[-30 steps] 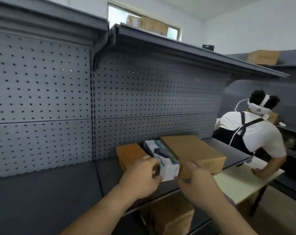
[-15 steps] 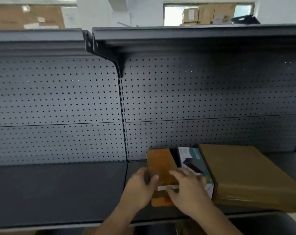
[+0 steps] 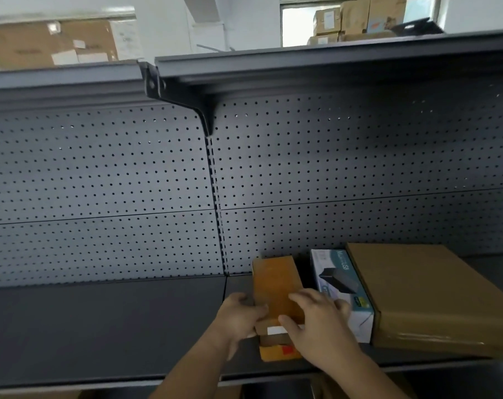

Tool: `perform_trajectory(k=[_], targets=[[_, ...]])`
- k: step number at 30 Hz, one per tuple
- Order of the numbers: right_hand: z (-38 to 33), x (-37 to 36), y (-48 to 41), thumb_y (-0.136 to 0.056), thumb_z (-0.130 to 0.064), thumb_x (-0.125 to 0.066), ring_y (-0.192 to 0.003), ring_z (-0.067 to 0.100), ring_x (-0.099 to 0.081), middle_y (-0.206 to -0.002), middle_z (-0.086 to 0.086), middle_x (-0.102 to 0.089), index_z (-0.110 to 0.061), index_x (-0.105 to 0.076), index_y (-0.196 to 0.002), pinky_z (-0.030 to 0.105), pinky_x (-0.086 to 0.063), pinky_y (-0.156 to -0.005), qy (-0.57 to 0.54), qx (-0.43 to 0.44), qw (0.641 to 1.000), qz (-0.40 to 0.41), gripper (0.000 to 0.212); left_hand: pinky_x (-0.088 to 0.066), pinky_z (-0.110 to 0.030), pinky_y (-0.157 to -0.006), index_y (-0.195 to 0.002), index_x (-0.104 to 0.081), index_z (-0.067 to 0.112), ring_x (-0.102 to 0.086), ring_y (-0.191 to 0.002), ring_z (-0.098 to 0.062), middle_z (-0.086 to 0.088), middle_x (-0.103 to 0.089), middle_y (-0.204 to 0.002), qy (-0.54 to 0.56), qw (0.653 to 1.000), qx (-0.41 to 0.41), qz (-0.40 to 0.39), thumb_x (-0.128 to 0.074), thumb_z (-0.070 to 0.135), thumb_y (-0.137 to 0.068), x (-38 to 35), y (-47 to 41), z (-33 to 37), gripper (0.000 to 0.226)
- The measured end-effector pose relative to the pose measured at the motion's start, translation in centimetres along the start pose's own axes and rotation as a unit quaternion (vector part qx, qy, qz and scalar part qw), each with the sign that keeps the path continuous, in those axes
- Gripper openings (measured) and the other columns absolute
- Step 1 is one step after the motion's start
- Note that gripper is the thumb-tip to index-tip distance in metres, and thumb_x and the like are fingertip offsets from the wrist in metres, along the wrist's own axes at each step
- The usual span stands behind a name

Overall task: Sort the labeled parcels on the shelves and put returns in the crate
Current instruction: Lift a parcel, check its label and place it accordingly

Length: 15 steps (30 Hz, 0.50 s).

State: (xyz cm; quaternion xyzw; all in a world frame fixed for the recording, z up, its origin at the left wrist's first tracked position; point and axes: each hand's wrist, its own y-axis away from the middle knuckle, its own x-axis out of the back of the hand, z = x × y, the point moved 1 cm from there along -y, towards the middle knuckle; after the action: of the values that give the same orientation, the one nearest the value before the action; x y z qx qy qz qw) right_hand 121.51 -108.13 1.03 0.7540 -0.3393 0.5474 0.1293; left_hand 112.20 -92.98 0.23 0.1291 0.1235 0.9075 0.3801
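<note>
- Far left, above the racking: stacked cartons (image 3: 43,44) against a white wall, blurred.
- Left bay: the dark grey shelf (image 3: 100,326) runs out towards me, with a perforated back panel (image 3: 100,182) behind it.
- Where the bays join, a black bracket (image 3: 181,93) hangs under the top shelf (image 3: 330,61), above the slotted upright.
- My left hand (image 3: 238,318) is just right of the bay joint. Its fingers curl round the left edge of the small orange-brown parcel (image 3: 276,283), gripping it.
- That parcel sits on the shelf of the right bay, long side running front to back, its near end reaching the shelf lip. It is just beside the next box, with a narrow dark gap between them.
- Its near face shows a white label strip (image 3: 276,330) and, lower, a red patch (image 3: 286,349). Poor view here: I cannot tell whether this is one parcel or two stacked.
- My right hand (image 3: 322,326) lies over the parcel's near right corner, fingers spread across the top and thumb hooked down the front face. It is clamped on the parcel too.
- Next right: a white and blue printed box (image 3: 339,280), its near left corner hidden by my right hand.
- Touching that box on its right, a large flat brown carton (image 3: 417,286) lies on the same shelf.
- Top right, beyond the racking: more cartons (image 3: 356,18) in front of a bright window.
</note>
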Motion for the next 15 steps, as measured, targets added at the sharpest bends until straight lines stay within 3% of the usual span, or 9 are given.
perform_trajectory(k=[4,9,11,13,15], targets=[[-1.1,-0.4,0.1,-0.098,-0.063,-0.045,-0.143,0.007,-0.035,-0.155,-0.017,-0.04,-0.038,-0.044,-0.15,0.038,-0.017,-0.115,-0.012,0.008,1.0,0.009,0.058,-0.059,-0.029,-0.066,-0.154,-0.031,0.007,-0.072,-0.101,-0.024,-0.012,-0.066,-0.123,0.024,0.999,0.026,-0.013,-0.074,0.008,-0.093,1.2,0.1,-0.6,0.075],[-1.6,-0.6,0.4,-0.096,-0.058,-0.056,-0.14,0.006,-0.039,-0.153,-0.017,-0.043,-0.039,-0.044,-0.149,0.032,-0.024,-0.121,-0.079,0.008,0.997,0.011,0.057,-0.063,-0.039,-0.082,-0.148,-0.04,0.0,-0.071,-0.102,-0.027,-0.016,-0.066,-0.123,0.021,1.0,0.017,0.003,-0.073,0.005,-0.092,2.0,-0.2,-1.0,0.065],[-1.8,-0.8,0.5,-0.095,-0.052,-0.063,-0.135,0.006,-0.044,-0.15,-0.016,-0.046,-0.039,-0.047,-0.147,0.029,-0.033,-0.119,-0.126,-0.006,0.992,0.021,0.056,-0.062,-0.043,-0.087,-0.126,-0.063,-0.001,-0.074,-0.095,-0.025,-0.013,-0.075,-0.106,-0.012,0.999,-0.018,0.038,-0.074,0.005,-0.091,2.1,-0.1,-1.0,0.038],[-2.1,-0.9,0.6,-0.096,-0.046,-0.066,-0.132,0.005,-0.048,-0.148,-0.014,-0.049,-0.037,-0.05,-0.146,0.022,-0.037,-0.114,-0.165,-0.023,0.985,0.04,0.053,-0.062,-0.041,-0.087,-0.092,-0.076,0.007,-0.075,-0.086,-0.021,-0.006,-0.079,-0.085,-0.051,0.996,-0.05,0.055,-0.073,0.004,-0.091,2.1,0.5,-0.9,0.004],[-2.2,-1.1,0.6,-0.097,-0.04,-0.066,-0.133,0.006,-0.048,-0.148,-0.012,-0.05,-0.036,-0.05,-0.145,0.022,-0.037,-0.113,-0.187,-0.044,0.98,0.061,0.051,-0.062,-0.037,-0.085,-0.081,-0.075,0.013,-0.075,-0.083,-0.019,-0.003,-0.078,-0.08,-0.044,0.995,-0.062,0.058,-0.073,0.003,-0.091,2.0,0.6,-1.0,0.015]])
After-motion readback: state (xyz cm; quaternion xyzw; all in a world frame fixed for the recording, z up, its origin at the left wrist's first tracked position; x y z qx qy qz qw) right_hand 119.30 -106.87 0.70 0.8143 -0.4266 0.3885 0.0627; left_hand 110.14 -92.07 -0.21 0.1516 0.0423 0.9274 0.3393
